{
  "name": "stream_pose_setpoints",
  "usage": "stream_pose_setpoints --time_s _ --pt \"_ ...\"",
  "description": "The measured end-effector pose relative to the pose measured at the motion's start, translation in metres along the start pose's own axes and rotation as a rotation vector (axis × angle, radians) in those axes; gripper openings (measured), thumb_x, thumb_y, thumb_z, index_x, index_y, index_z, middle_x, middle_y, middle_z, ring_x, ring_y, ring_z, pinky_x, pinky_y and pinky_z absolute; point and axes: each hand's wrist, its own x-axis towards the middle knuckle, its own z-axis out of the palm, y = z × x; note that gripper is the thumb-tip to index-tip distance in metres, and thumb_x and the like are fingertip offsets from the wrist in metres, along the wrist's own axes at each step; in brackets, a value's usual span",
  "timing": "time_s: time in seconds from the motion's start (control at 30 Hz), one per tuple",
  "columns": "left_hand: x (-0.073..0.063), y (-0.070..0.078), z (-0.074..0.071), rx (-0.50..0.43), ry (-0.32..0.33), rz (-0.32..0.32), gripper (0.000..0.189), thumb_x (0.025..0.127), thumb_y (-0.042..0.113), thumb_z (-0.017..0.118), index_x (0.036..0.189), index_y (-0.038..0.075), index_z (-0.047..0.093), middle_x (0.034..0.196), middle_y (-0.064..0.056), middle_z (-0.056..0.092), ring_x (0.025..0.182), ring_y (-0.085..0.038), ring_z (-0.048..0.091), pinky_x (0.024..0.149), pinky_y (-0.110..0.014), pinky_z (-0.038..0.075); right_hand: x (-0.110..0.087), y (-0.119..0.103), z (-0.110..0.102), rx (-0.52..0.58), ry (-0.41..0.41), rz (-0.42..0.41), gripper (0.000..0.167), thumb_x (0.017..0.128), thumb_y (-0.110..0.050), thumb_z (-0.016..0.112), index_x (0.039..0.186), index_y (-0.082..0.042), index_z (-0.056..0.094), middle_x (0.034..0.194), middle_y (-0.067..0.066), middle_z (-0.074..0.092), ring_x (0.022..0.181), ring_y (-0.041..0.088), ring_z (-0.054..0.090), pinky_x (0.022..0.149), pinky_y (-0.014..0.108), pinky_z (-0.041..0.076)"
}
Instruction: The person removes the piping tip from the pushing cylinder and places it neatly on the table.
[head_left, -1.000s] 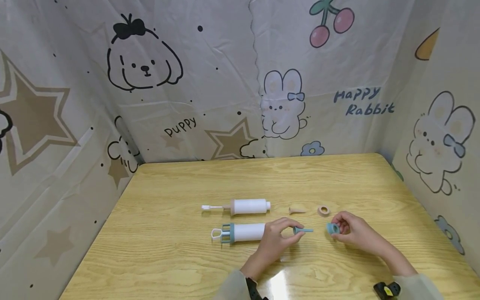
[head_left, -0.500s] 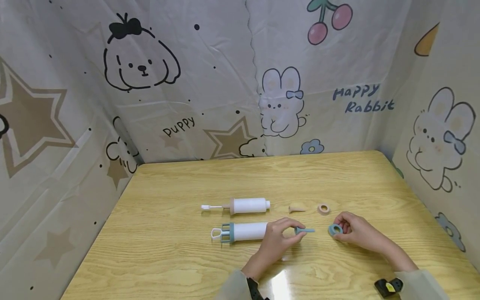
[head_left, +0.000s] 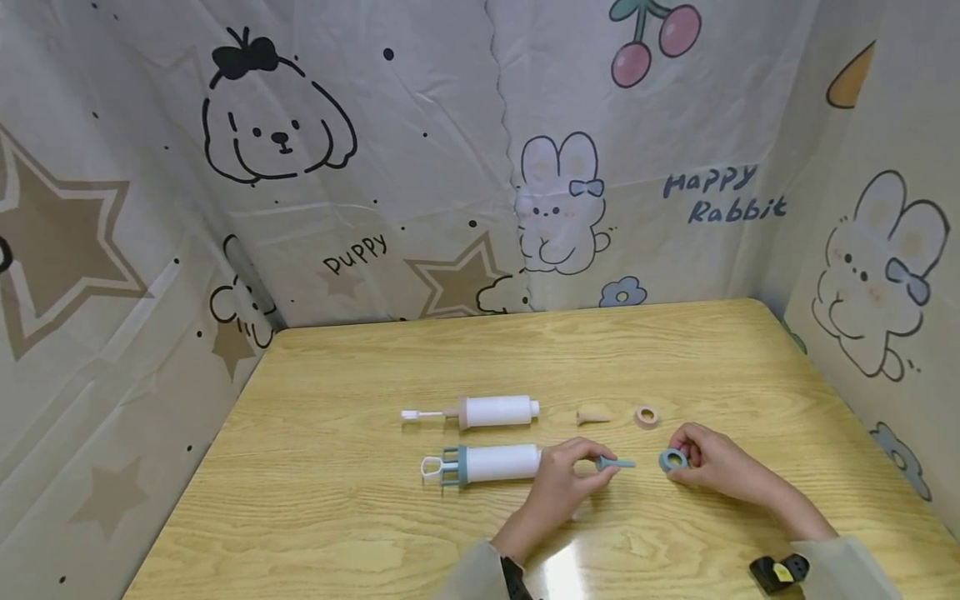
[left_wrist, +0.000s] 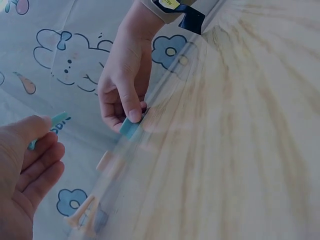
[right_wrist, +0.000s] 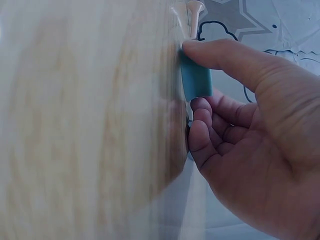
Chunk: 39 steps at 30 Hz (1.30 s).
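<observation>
My left hand (head_left: 557, 485) pinches a small teal nozzle (head_left: 621, 463) with a flared end, its thin stem pointing right, just over the table. With its thumb and fingers my right hand (head_left: 716, 465) grips a teal ring-shaped cap (right_wrist: 196, 77), which lies flat at the tabletop with its hole upward. Left of these, a toy syringe (head_left: 501, 463) with a white barrel, teal collar and white looped handle lies on its side. The left hand partly hides that barrel's right end.
Behind lies a second white-barrelled toy syringe (head_left: 498, 411) with a beige collar. A beige nozzle (head_left: 592, 417) and a beige ring cap (head_left: 639, 419) lie to its right. Printed cloth (head_left: 450, 100) walls surround the wooden table (head_left: 337, 525).
My right hand has tipped the teal ring cap from its side to flat, moving it slightly right. My left hand has shifted a little right with the teal nozzle.
</observation>
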Motion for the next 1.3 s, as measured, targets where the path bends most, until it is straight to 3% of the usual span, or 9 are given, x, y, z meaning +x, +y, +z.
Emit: stream_pose_setpoints --time_s 0.23,0.57,0.93,1.13,1.3 --pt "0.002 0.001 0.009 0.01 -0.05 -0.066 0.009 0.087 0.011 0.074 0.095 0.007 0.07 0.088 -0.004 0.073 0.08 0.0 0.065 0.074 -0.005 0.051 0.0 0.0 -0.001 -0.007 -0.007 -0.009 0.033 0.083 -0.018 0.077 0.1 -0.001 0.054 0.081 0.002 0.05 0.068 -0.002 0.039 0.055 0.019 0.037" --pt "0.002 -0.002 0.014 0.049 -0.124 -0.186 0.009 0.084 0.009 0.075 0.088 0.011 0.067 0.083 0.0 0.069 0.075 0.008 0.055 0.067 -0.005 0.046 0.0 -0.002 -0.001 0.02 -0.021 0.025 0.034 0.084 -0.019 0.077 0.101 -0.001 0.053 0.08 0.002 0.048 0.068 0.0 0.039 0.055 0.02 0.036" --pt "0.003 -0.003 0.016 0.261 -0.137 -0.135 0.016 0.083 0.016 0.078 0.081 0.014 0.062 0.076 0.005 0.059 0.068 0.005 0.042 0.059 -0.004 0.036 0.0 -0.001 -0.001 0.019 -0.026 0.014 0.034 0.085 -0.018 0.076 0.102 0.0 0.053 0.081 0.003 0.048 0.068 -0.001 0.039 0.055 0.019 0.037" --pt "0.003 -0.003 0.016 0.379 -0.112 -0.148 0.016 0.08 0.019 0.081 0.08 0.017 0.065 0.078 0.007 0.058 0.073 0.001 0.044 0.062 -0.005 0.035 0.0 -0.002 -0.001 0.025 -0.025 0.025 0.033 0.085 -0.018 0.076 0.101 0.0 0.053 0.08 0.002 0.048 0.067 -0.001 0.039 0.054 0.019 0.037" --pt "0.003 -0.004 0.017 0.424 -0.124 -0.159 0.015 0.081 0.022 0.08 0.08 0.018 0.066 0.082 0.008 0.059 0.076 0.0 0.046 0.063 -0.006 0.037 -0.001 -0.002 -0.001 0.025 -0.022 0.042 0.033 0.085 -0.017 0.076 0.102 0.001 0.054 0.08 0.002 0.049 0.066 0.0 0.04 0.054 0.02 0.038"
